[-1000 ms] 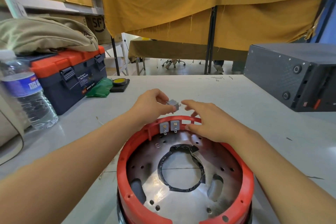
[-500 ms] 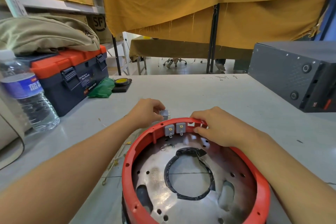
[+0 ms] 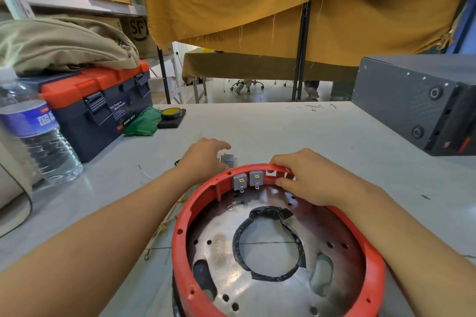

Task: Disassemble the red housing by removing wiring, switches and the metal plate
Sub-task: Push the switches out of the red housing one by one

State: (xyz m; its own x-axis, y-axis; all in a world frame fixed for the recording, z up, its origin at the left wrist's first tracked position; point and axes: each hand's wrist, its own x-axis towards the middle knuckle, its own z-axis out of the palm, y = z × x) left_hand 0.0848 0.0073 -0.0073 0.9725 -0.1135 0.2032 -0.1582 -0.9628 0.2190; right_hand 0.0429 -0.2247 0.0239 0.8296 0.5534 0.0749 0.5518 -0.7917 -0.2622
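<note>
The red housing (image 3: 206, 203) stands on the table in front of me, open side up. Two grey switches (image 3: 247, 179) sit side by side in its far wall, with an empty slot to their right. A perforated metal plate (image 3: 226, 260) with a black-edged round hole lies inside. My right hand (image 3: 306, 177) grips the far rim, fingers over the outside and thumb inside. My left hand (image 3: 206, 157) is just beyond the rim at the left, fingers stretched over a loose grey switch (image 3: 228, 159) that rests on the table.
Thin yellow wires (image 3: 164, 226) lie on the table left of the housing. A water bottle (image 3: 38, 134), an orange and dark toolbox (image 3: 103, 105), a green cloth (image 3: 143, 123) and a tape roll (image 3: 172, 113) stand at the left. A dark metal box (image 3: 417, 103) sits at the right.
My left hand carried the loose switch from above the rim down to the table and its fingers have spread. My right hand moved onto the rim and took hold.
</note>
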